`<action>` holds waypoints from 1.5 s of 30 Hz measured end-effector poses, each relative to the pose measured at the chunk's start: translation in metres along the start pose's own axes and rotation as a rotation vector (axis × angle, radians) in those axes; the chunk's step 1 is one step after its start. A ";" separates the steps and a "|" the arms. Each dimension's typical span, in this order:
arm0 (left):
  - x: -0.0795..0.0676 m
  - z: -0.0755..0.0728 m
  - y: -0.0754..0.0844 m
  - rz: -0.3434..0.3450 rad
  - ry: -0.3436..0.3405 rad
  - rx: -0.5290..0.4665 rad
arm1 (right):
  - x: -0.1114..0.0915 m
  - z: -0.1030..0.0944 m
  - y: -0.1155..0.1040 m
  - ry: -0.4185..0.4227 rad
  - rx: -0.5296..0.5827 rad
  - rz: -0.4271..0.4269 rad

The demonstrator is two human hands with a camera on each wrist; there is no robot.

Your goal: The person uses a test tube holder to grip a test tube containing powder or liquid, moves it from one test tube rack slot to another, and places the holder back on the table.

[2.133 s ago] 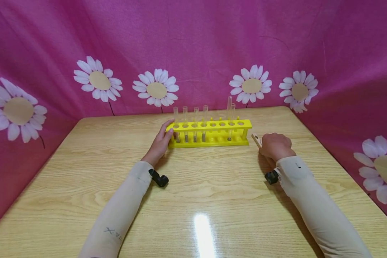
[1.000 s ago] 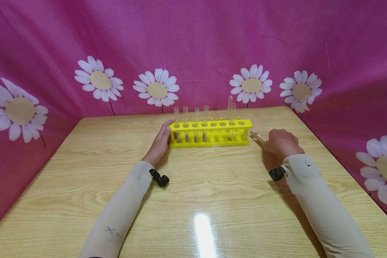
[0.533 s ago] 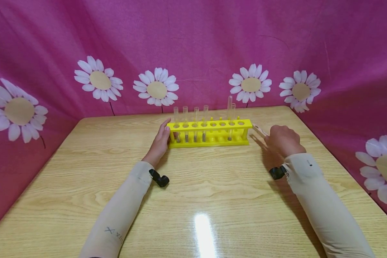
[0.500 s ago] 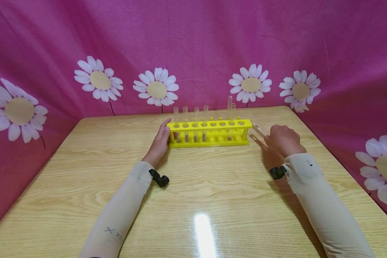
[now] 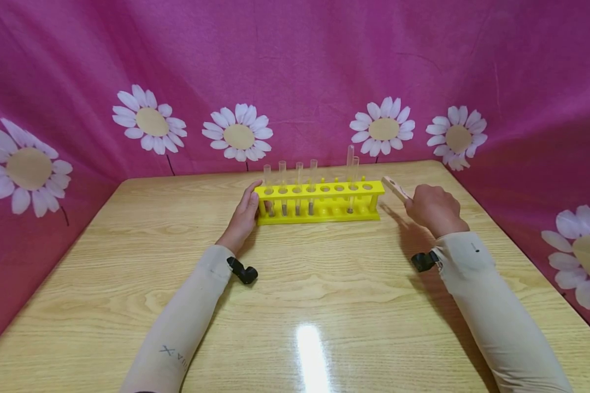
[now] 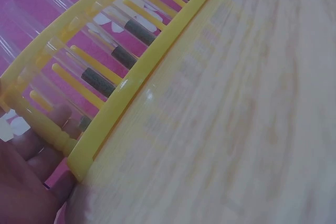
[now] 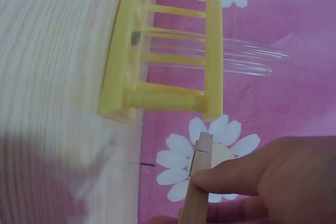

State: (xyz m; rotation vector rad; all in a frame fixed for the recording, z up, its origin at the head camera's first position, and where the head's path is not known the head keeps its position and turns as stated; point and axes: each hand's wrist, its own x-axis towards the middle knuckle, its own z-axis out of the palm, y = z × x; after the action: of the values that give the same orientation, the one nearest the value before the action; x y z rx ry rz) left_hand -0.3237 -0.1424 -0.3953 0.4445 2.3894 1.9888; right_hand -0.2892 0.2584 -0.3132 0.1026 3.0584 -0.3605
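A yellow test tube rack (image 5: 319, 220) stands at the far middle of the table. My left hand (image 5: 241, 218) grips its left end, fingers around the end post (image 6: 44, 124) in the left wrist view. Several clear test tubes (image 5: 282, 170) stand in the left holes, with dark matter (image 6: 98, 81) at their bottoms. Another upright tube (image 5: 356, 172) is near the right end, with a taller-reaching tube (image 5: 350, 158) just behind it. My right hand (image 5: 435, 210) holds a wooden test tube clamp (image 5: 395, 188), tip raised near the rack's right end without touching it.
The wooden table (image 5: 295, 284) spreads in front of the rack. A pink curtain (image 5: 300, 65) with white flowers hangs close behind it and along both sides. Black wrist cameras (image 5: 243, 271) sit on both sleeves.
My right hand has moved right and away, lifting the wooden clamp so its tip rises from near the table to about the rack's top. My left hand stays on the rack.
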 end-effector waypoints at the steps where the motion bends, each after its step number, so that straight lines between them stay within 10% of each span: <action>1: 0.000 0.000 0.000 -0.003 -0.002 0.002 | 0.000 0.000 0.000 0.008 0.002 0.000; 45: -0.007 0.002 0.012 -0.027 -0.026 -0.054 | -0.012 -0.010 -0.019 0.176 0.121 -0.022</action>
State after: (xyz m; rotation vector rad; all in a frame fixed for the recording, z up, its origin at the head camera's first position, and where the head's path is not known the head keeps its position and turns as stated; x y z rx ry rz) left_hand -0.3137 -0.1405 -0.3850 0.4307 2.3079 2.0180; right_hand -0.2788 0.2417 -0.2984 0.1123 3.2106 -0.5675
